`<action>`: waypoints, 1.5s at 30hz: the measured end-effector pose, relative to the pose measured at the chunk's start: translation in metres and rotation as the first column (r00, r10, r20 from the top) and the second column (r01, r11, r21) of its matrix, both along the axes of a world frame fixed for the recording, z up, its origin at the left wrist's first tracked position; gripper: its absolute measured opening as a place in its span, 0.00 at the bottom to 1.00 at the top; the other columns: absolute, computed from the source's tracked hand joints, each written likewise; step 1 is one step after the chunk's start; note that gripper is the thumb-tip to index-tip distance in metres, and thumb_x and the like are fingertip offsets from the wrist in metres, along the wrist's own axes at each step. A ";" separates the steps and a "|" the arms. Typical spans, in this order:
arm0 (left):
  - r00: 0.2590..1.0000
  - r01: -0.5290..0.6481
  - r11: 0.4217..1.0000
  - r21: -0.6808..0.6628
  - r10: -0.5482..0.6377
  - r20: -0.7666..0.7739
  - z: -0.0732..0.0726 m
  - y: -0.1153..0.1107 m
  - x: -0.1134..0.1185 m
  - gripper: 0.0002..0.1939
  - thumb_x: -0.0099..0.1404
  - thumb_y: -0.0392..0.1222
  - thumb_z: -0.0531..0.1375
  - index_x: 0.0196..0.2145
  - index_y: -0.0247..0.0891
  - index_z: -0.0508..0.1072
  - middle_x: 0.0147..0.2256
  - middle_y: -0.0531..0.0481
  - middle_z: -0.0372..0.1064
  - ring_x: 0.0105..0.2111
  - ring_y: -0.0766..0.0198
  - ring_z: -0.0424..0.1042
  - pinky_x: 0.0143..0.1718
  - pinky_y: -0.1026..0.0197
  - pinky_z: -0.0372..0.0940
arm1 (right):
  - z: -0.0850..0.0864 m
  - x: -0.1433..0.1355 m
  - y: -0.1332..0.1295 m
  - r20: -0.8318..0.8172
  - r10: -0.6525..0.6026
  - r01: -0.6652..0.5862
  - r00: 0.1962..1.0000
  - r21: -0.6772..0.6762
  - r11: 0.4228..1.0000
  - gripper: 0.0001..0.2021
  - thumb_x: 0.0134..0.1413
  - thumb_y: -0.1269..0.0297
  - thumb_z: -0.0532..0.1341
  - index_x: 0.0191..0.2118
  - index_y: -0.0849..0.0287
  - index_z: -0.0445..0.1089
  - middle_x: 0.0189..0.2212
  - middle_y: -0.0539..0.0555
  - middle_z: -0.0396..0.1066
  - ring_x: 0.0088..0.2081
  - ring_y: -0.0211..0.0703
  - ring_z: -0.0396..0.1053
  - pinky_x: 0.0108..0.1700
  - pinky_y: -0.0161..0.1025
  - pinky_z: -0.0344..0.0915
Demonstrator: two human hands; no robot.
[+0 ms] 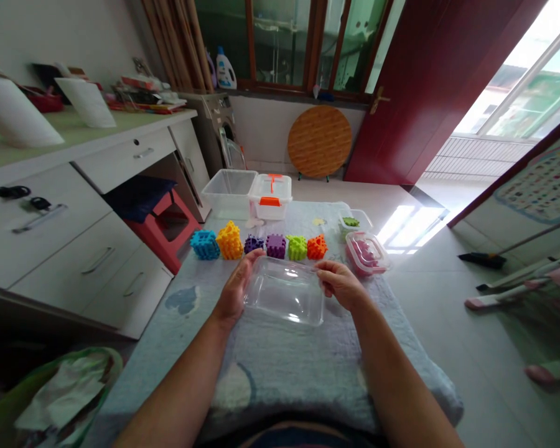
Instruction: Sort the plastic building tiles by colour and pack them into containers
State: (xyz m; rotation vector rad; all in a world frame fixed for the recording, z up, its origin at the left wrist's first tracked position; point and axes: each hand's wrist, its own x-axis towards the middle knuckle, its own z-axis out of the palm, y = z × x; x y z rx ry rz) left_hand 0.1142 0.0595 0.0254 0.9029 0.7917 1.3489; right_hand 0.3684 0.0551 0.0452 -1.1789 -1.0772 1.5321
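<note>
Both hands hold a clear plastic container (284,292) low over the cloth-covered table. My left hand (237,287) grips its left side, thumb and fingers around the edge. At the far right corner, my right hand (338,281) pinches the rim. Just beyond stands a row of bumpy puzzle cubes: a blue cube (205,244), a yellow cube (229,240), a dark purple cube (254,244), a purple cube (275,246), a green cube (297,247) and an orange cube (317,247). My left fingertips come close to the dark purple cube.
A lidded box with pink contents (368,254) and a small tub with green pieces (352,223) stand at the right. At the back are an open clear bin (230,193) and a box with orange latches (270,196). A red stool (168,224) stands left of the table.
</note>
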 end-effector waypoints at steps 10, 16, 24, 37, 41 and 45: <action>0.995 0.085 0.993 -0.083 -0.089 -0.046 -0.005 -0.004 0.005 0.26 0.64 0.55 0.59 0.52 0.36 0.71 0.43 0.42 0.76 0.44 0.54 0.74 0.44 0.57 0.64 | -0.007 -0.012 0.000 0.315 -0.273 0.193 0.909 0.261 0.946 0.10 0.44 0.56 0.62 0.25 0.57 0.66 0.17 0.44 0.60 0.18 0.33 0.55 0.20 0.33 0.52; 0.997 0.076 0.990 -0.121 -0.074 0.021 -0.009 -0.004 0.008 0.25 0.64 0.58 0.57 0.49 0.35 0.72 0.41 0.42 0.77 0.38 0.56 0.75 0.38 0.58 0.65 | -0.003 -0.015 -0.002 0.561 -0.412 0.068 0.718 0.532 0.844 0.05 0.50 0.64 0.58 0.26 0.57 0.67 0.24 0.49 0.64 0.27 0.38 0.61 0.32 0.37 0.58; 0.999 0.032 0.983 -0.183 -0.025 0.038 -0.003 -0.003 0.009 0.29 0.62 0.64 0.56 0.43 0.34 0.75 0.37 0.41 0.78 0.38 0.54 0.76 0.37 0.58 0.66 | 0.013 -0.016 -0.008 0.681 -0.466 -0.118 0.565 0.626 0.771 0.08 0.59 0.67 0.54 0.30 0.56 0.67 0.31 0.53 0.66 0.33 0.42 0.65 0.37 0.38 0.60; 1.000 0.006 0.982 -0.190 -0.001 0.027 -0.003 -0.001 0.010 0.25 0.61 0.60 0.58 0.42 0.34 0.74 0.34 0.43 0.78 0.34 0.59 0.75 0.36 0.60 0.65 | 0.012 -0.017 -0.013 0.704 -0.304 -0.182 0.642 0.525 0.831 0.08 0.51 0.67 0.61 0.39 0.56 0.71 0.37 0.53 0.66 0.34 0.40 0.66 0.38 0.39 0.65; 1.000 0.008 0.984 -0.176 -0.012 -0.019 -0.001 -0.002 0.009 0.21 0.58 0.53 0.62 0.43 0.35 0.73 0.34 0.45 0.78 0.33 0.61 0.73 0.35 0.62 0.62 | 0.016 -0.014 -0.019 0.749 -0.326 -0.137 0.577 0.482 0.865 0.08 0.53 0.61 0.61 0.39 0.57 0.70 0.35 0.53 0.67 0.32 0.41 0.66 0.38 0.40 0.63; 0.998 -0.022 0.984 -0.179 0.011 -0.063 0.001 -0.002 0.007 0.20 0.54 0.47 0.65 0.43 0.35 0.73 0.34 0.45 0.78 0.33 0.60 0.73 0.35 0.62 0.61 | 0.019 -0.008 -0.027 0.768 -0.223 -0.106 0.600 0.353 0.930 0.12 0.52 0.57 0.63 0.39 0.56 0.65 0.20 0.43 0.60 0.24 0.38 0.61 0.29 0.37 0.57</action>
